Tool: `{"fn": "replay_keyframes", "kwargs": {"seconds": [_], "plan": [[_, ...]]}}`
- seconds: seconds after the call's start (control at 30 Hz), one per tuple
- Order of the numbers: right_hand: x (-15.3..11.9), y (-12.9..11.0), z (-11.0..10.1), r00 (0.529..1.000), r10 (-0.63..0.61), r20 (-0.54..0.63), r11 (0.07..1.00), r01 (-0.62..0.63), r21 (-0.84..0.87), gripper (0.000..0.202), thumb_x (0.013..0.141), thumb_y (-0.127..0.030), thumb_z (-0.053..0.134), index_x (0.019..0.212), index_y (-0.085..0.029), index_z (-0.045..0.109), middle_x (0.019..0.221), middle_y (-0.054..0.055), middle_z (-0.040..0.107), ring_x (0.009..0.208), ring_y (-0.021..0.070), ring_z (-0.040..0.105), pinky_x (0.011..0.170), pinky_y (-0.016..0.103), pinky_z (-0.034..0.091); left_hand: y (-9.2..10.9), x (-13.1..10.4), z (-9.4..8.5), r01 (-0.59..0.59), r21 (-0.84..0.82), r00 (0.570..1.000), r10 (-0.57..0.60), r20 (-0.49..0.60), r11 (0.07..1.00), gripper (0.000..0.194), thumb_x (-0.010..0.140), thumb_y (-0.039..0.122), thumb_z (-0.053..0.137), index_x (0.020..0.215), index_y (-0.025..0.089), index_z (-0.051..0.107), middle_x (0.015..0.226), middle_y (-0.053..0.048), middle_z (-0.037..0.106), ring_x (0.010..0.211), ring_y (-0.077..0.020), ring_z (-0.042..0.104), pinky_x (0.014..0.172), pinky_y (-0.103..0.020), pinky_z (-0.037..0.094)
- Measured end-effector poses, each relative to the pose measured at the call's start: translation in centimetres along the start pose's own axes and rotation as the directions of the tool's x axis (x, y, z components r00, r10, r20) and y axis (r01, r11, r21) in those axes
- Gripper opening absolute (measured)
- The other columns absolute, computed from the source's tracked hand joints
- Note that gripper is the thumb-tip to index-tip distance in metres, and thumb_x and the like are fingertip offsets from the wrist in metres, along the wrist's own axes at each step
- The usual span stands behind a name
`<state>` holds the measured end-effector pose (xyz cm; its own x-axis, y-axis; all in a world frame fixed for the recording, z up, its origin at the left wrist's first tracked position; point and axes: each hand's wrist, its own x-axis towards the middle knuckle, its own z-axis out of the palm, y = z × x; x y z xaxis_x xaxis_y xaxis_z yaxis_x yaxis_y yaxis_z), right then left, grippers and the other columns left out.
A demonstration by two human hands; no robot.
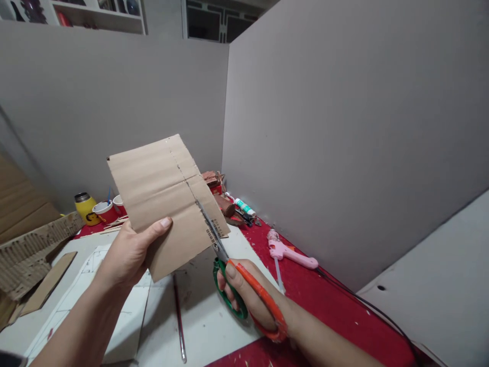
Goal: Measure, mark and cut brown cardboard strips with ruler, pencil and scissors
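1. A yellow bottle [87, 211] with a dark top stands at the far left of the counter [324, 306], which has a red covering.
2. Just beside it is a red-and-white cup [103, 214] with a blue stick [109, 195] in it; a second cup [119, 205] is partly hidden.
3. A pink glue gun [288, 253] lies near the right-hand wall [344, 127], its dark cord [376, 306] running to the lower right.
4. A white-and-green tube [245, 207] lies farther back, close to that wall.
5. A slim pencil-like rod [179, 321] lies on a white board [214, 336].
6. Left of the rod is a paper sheet [128, 313] with drawn lines.
7. Up at the back hangs a white shelf [97, 11].
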<state>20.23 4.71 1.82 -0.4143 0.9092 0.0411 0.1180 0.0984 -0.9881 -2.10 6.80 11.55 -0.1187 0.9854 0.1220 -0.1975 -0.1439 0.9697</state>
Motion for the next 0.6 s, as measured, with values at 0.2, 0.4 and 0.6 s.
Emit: {"fn": "replay_keyframes", "kwargs": {"seconds": [0.2, 0.4, 0.6], "plan": [[0.3, -0.3, 0.0, 0.998, -0.051, 0.026, 0.998, 0.05, 0.037, 0.075, 0.084, -0.085, 0.034, 0.085, -0.015, 0.06, 0.064, -0.003, 0.048, 0.05, 0.0099, 0.047, 0.05, 0.024, 0.039, 0.1, 0.2, 0.0, -0.002, -0.004, 1.0, 0.002, -0.01, 1.0, 0.082, 0.065, 0.03, 0.091, 0.139, 0.021, 0.056, 0.11, -0.009, 0.077, 0.098, -0.0281, 0.074, 0.072, -0.027, 0.062], [0.0, -1.5, -0.1, 0.993, -0.03, 0.11, 0.994, 0.018, 0.111, 0.078, 0.081, -0.089, 0.034, 0.084, -0.015, 0.06, 0.061, -0.003, 0.046, 0.049, 0.0107, 0.045, 0.051, 0.027, 0.038, 0.2, 0.1, 0.2, 0.013, -0.011, 1.0, -0.013, 0.011, 1.0, 0.083, 0.062, 0.032, 0.092, 0.137, 0.02, 0.059, 0.108, -0.009, 0.077, 0.098, -0.03, 0.074, 0.071, -0.028, 0.063], [0.3, -1.0, -0.5, 0.999, -0.044, 0.015, 0.998, 0.045, -0.051, 0.074, 0.088, -0.083, 0.028, 0.08, -0.016, 0.059, 0.063, -0.001, 0.049, 0.052, 0.0111, 0.049, 0.054, 0.027, 0.038, -0.1, 0.2, 0.6, 0.009, -0.035, 1.0, -0.009, -0.017, 0.999, 0.081, 0.058, 0.029, 0.093, 0.132, 0.02, 0.062, 0.102, -0.008, 0.078, 0.096, -0.03, 0.074, 0.074, -0.03, 0.063]]}}
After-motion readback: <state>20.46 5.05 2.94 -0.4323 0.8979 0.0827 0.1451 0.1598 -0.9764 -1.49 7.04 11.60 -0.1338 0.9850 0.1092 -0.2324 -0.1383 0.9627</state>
